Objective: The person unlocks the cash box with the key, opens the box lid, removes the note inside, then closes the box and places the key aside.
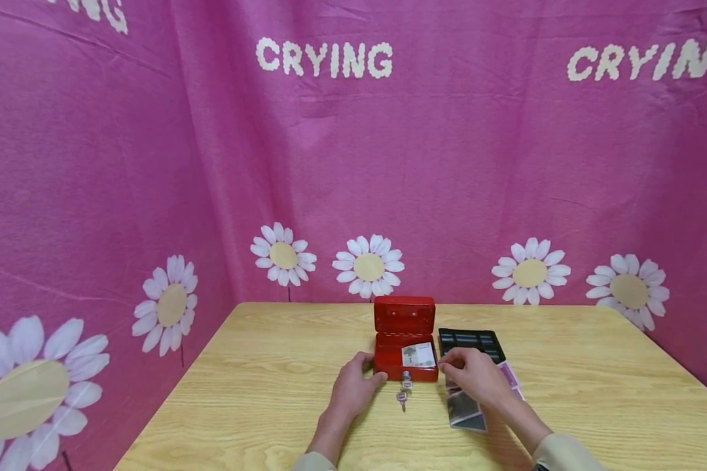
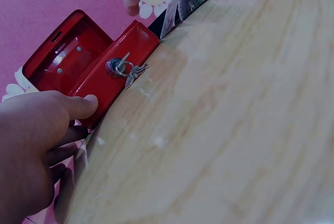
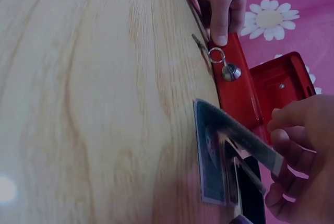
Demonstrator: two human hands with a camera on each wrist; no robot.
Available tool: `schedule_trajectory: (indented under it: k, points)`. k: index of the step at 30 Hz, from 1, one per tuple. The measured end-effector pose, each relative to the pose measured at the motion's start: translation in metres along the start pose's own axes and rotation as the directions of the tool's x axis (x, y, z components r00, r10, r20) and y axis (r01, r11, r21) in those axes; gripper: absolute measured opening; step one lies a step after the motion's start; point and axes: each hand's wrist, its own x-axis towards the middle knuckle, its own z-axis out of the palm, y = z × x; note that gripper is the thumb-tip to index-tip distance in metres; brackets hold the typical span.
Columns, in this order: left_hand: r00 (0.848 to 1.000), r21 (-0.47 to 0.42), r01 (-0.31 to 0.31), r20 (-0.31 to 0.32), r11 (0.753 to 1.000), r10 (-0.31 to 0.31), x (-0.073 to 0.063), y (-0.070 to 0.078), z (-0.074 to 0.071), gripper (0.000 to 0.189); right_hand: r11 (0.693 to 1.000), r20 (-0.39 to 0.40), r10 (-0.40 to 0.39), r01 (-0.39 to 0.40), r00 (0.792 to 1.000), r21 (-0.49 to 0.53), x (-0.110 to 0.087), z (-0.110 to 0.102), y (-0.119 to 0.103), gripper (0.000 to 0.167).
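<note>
A red cash box [image 1: 389, 371] stands with its lid [image 1: 404, 314] raised and a pale banknote [image 1: 419, 355] inside. My left hand [image 1: 353, 387] grips its left end, the thumb [image 2: 83, 107] lying on the front face. Keys on a ring [image 2: 134, 72] hang from the lock [image 3: 231, 72]. Beside the box's right front corner hovers my right hand [image 1: 474, 373], fingers loosely curled; I see nothing held between them. Just beneath that hand lie folded banknotes [image 1: 465, 409], dark green and grey, partly hidden by it. One note [image 3: 209, 153] stands tilted up near its fingers.
A black compartment tray [image 1: 468, 338] sits right of the box, partly behind my right hand. Purple notes [image 1: 509, 376] show past that hand. The wooden table [image 1: 259, 386] ends at the pink flowered curtain [image 1: 448, 163] behind.
</note>
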Motion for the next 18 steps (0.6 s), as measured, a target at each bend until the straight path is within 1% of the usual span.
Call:
schedule_trajectory:
  k: [3, 5, 12, 15, 18]
  points:
    - [1.000, 0.002, 0.005, -0.001, 1.000, -0.005, 0.000, -0.002, 0.000, 0.042, 1.000, 0.019, -0.007, 0.006, 1.000, 0.020, 0.002, 0.004, 0.001, 0.010]
    - [1.000, 0.003, 0.007, 0.000, 1.000, -0.007, 0.001, -0.002, 0.000, 0.042, 1.000, 0.033, -0.013, 0.012, 0.999, 0.013, 0.004, 0.006, 0.000, 0.012]
    - [1.000, -0.002, 0.000, 0.000, 1.000, 0.000, 0.002, -0.003, 0.000, 0.042, 0.996, 0.070, -0.008, 0.014, 0.998, -0.087, 0.012, 0.011, -0.002, 0.029]
    - [1.000, -0.004, -0.006, -0.002, 1.000, 0.006, 0.002, -0.002, 0.000, 0.041, 0.985, 0.092, -0.025, 0.040, 0.995, -0.165, 0.014, 0.014, -0.003, 0.036]
    - [1.000, -0.003, -0.010, -0.002, 1.000, 0.010, 0.002, -0.002, 0.000, 0.042, 0.956, 0.100, -0.060, 0.086, 0.993, -0.282, 0.015, 0.015, -0.006, 0.045]
